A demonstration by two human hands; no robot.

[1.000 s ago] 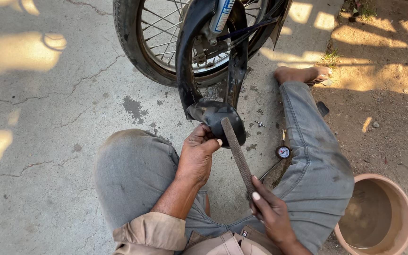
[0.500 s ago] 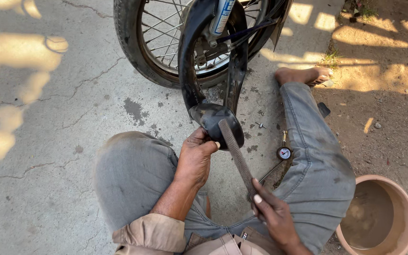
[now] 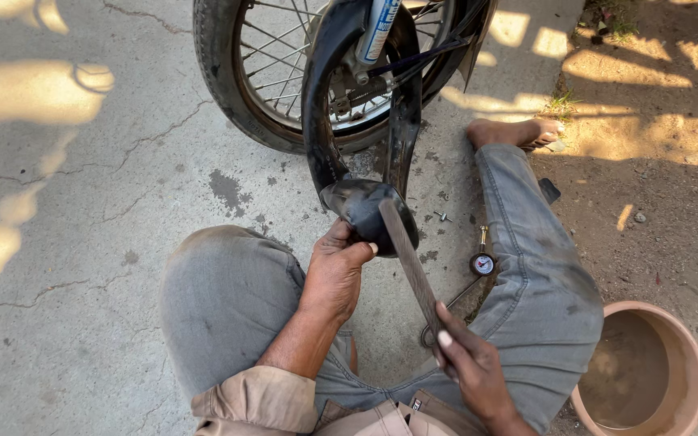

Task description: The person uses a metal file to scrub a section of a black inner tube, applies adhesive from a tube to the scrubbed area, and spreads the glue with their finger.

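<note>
**Inner tube pinned under the file, wheel close ahead**

Your left hand is closed around the folded end of the black inner tube, thumb over the top, holding the fold up between your knees. The rest of the tube runs up in two strands to the motorcycle wheel, which stands just ahead and blocks the way forward. Your right hand is wrapped around the lower end of a long flat file, forefinger stretched along the blade; the file slants up and its far end lies on the tube's fold, beside your left thumb.

Your bent legs hem the work in on both sides, so the open gap between them is narrow. A pressure gauge lies on the concrete floor just inside your right leg, near the file's edge. A round clay basin sits outside your right knee, on the dirt. To your left the concrete is broad, cracked and sun-dappled.
</note>
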